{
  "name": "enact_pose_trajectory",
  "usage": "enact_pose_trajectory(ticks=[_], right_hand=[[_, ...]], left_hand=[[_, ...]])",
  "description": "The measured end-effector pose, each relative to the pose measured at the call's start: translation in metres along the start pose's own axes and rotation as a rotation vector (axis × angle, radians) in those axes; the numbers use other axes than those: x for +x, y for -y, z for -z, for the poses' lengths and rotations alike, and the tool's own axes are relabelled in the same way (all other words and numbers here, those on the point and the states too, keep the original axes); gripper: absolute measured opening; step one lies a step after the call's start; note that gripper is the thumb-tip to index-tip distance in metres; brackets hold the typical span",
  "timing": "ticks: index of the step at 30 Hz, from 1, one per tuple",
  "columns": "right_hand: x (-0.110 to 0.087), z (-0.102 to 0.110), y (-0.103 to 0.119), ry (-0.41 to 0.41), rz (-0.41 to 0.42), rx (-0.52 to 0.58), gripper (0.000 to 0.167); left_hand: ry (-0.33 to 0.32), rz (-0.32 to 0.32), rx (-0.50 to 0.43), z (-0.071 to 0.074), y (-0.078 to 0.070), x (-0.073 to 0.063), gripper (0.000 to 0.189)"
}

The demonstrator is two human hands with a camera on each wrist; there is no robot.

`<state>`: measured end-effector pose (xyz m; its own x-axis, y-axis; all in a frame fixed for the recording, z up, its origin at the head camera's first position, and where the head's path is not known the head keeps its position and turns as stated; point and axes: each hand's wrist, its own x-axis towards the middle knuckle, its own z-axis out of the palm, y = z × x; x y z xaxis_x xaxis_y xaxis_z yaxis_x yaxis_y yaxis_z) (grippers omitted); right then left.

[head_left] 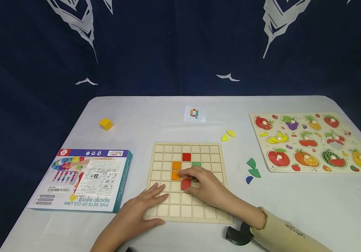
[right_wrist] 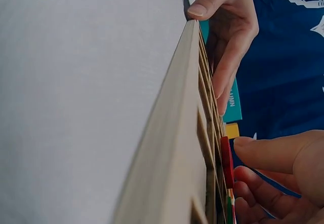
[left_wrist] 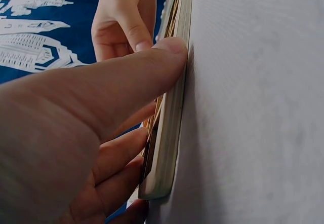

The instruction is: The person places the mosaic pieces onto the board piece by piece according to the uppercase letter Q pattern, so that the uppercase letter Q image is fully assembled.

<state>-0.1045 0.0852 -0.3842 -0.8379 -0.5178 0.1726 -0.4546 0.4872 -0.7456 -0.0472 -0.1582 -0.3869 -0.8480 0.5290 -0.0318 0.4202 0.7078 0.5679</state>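
Observation:
My left hand point(head_left: 142, 206) rests at the near left corner of a wooden grid board point(head_left: 175, 219), its fingers spread over the cells and its thumb at the front edge. My right hand point(head_left: 207, 183) is bent over the middle of the board. Its thumb and index finger lie around a red square tile point(head_left: 185, 184); in the right wrist view the thumb is right by that red tile point(right_wrist: 227, 163), and whether they pinch it cannot be told. Two orange tiles point(head_left: 176, 166), another red tile point(head_left: 186, 156) and a partly covered green tile point(head_left: 196, 164) sit in cells.
A pattern card point(head_left: 194, 114) lies behind the board. To the right are yellow pieces point(head_left: 225, 138), green pieces point(head_left: 254, 173), a blue piece point(head_left: 249, 180) and a fruit puzzle board point(head_left: 312, 169). A box point(head_left: 83, 182) and a yellow cube point(head_left: 106, 124) are on the left.

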Motion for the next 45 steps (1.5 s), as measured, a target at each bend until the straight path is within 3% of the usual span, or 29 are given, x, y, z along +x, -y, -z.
enact_pose_trajectory(ticks=[10,23,33,40,45], right_hand=[[-0.003,0.0,0.001,0.033,0.001,-0.028,0.043],[-0.004,-0.004,0.001,-0.001,0.024,-0.111,0.042],[-0.006,-0.001,0.0,-0.034,-0.019,-0.046,0.039],[-0.021,0.03,-0.012,-0.134,-0.038,0.062,0.029],[-0.051,0.068,-0.029,-0.243,-0.124,-0.034,0.03]], left_hand=[[-0.006,-0.004,-0.004,0.0,0.0,0.0,0.063],[-0.007,-0.007,0.01,0.0,0.001,0.0,0.064],[-0.002,-0.006,0.01,0.0,0.001,0.0,0.064],[-0.002,0.002,0.003,0.0,0.0,0.001,0.064],[0.002,0.007,0.002,0.0,0.0,0.0,0.064]])
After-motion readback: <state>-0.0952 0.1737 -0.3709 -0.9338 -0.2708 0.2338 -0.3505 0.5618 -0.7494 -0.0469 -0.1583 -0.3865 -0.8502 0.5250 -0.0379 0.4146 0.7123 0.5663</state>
